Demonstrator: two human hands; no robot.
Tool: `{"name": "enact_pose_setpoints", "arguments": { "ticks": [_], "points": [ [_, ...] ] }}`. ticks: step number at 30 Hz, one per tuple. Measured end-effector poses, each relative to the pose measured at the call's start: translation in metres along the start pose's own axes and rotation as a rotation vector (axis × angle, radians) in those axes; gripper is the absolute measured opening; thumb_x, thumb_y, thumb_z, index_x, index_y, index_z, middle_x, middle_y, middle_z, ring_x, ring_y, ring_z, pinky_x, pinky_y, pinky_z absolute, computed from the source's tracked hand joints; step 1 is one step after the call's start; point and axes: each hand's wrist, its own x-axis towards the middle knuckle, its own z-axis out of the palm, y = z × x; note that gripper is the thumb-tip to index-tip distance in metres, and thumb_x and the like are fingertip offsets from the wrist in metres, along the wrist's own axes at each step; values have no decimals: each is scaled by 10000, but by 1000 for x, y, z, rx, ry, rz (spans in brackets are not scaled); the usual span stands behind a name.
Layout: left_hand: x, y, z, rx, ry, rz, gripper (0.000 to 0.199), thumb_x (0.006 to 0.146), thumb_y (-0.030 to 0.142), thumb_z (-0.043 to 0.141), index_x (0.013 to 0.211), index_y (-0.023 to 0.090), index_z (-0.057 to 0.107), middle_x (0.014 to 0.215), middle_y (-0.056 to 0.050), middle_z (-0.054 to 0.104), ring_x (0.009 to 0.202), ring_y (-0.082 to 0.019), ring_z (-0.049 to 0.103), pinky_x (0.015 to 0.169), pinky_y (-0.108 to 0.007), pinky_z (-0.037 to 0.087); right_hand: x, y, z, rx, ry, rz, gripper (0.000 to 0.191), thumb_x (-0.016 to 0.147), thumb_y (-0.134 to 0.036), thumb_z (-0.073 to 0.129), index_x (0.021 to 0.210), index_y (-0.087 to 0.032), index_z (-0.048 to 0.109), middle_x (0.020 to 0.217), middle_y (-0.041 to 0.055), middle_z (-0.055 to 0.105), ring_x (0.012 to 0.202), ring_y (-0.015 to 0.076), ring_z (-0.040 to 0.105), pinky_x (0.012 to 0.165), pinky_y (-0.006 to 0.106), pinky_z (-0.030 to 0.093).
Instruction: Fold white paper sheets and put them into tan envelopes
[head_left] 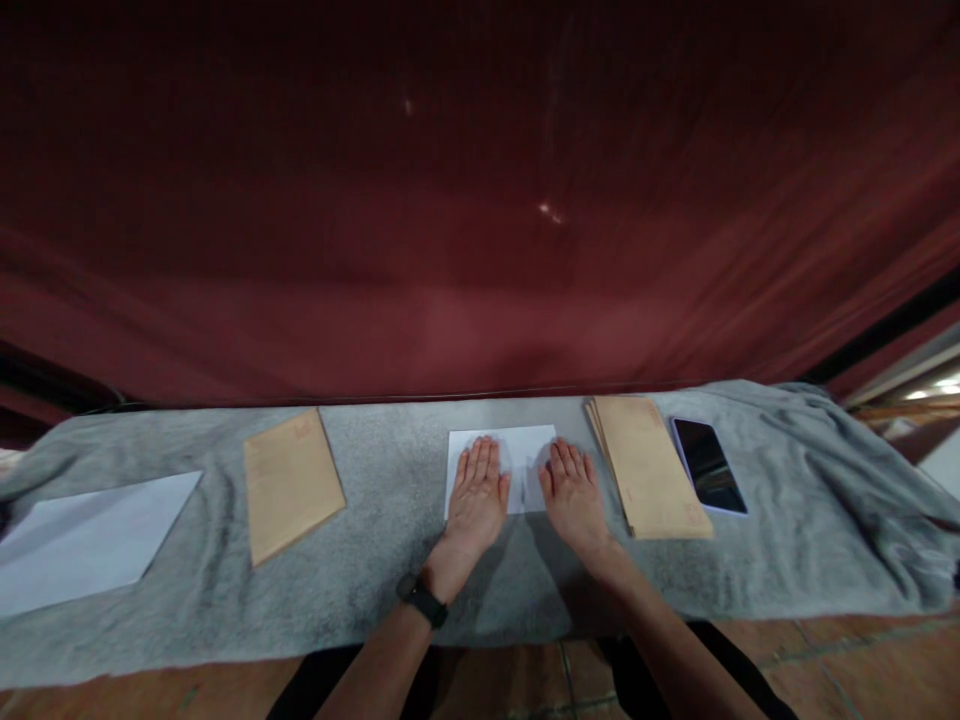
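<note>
A white sheet of paper (523, 465) lies in front of me on the grey cloth, and a faint crease shows near its lower middle. My left hand (478, 490) rests flat on the paper's left part, fingers stretched out and pointing away from me. On the right part lies my right hand (576, 497), also flat with its fingers extended. Neither hand grips anything. Both palms hide parts of the sheet and its lower edge. A dark watch (422, 600) is on my left wrist.
The grey cloth (390, 500) covers the bench. At left are white paper sheets (90, 540) and a brown envelope (292, 485). To the right, a stack of brown envelopes (652, 470) lies beside a phone (709, 465). Dark red fabric (465, 320) hangs behind.
</note>
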Motion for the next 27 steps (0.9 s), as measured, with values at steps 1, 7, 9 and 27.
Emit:
{"name": "enact_pose_setpoints", "arguments": {
  "ticks": [1, 7, 9, 27],
  "points": [
    [2, 5, 2, -15, -15, 33, 563, 1036, 304, 303, 1550, 81, 358, 1610, -146, 383, 1524, -244, 290, 1257, -466, 247, 3, -3, 0, 28, -14, -9, 534, 1069, -330, 290, 1460, -37, 504, 1529, 195, 484, 1453, 314, 413, 1203, 522, 288],
    [14, 21, 10, -40, -86, 86, 555, 999, 173, 292, 1546, 127, 374, 1611, -114, 393, 1527, -229, 281, 1252, -487, 253, 9, -18, 8, 167, -50, -71, 515, 1079, -322, 254, 1462, -101, 517, 1535, 157, 492, 1464, 251, 407, 1204, 502, 330],
    [15, 22, 10, -36, -94, 86, 561, 993, 157, 288, 1546, 123, 374, 1617, -114, 380, 1527, -225, 281, 1254, -480, 248, 8, -19, 12, 163, -53, -103, 514, 1080, -318, 260, 1475, -89, 497, 1538, 169, 485, 1473, 251, 391, 1206, 499, 332],
    [23, 1, 5, 22, -108, 14, 578, 979, 167, 359, 1554, 110, 372, 1640, -132, 321, 1530, -277, 266, 1255, -486, 237, 30, -35, 3, 197, -123, -171, 521, 1087, -324, 250, 1490, -85, 480, 1560, 139, 463, 1482, 228, 375, 1226, 452, 318]
  ]
}}
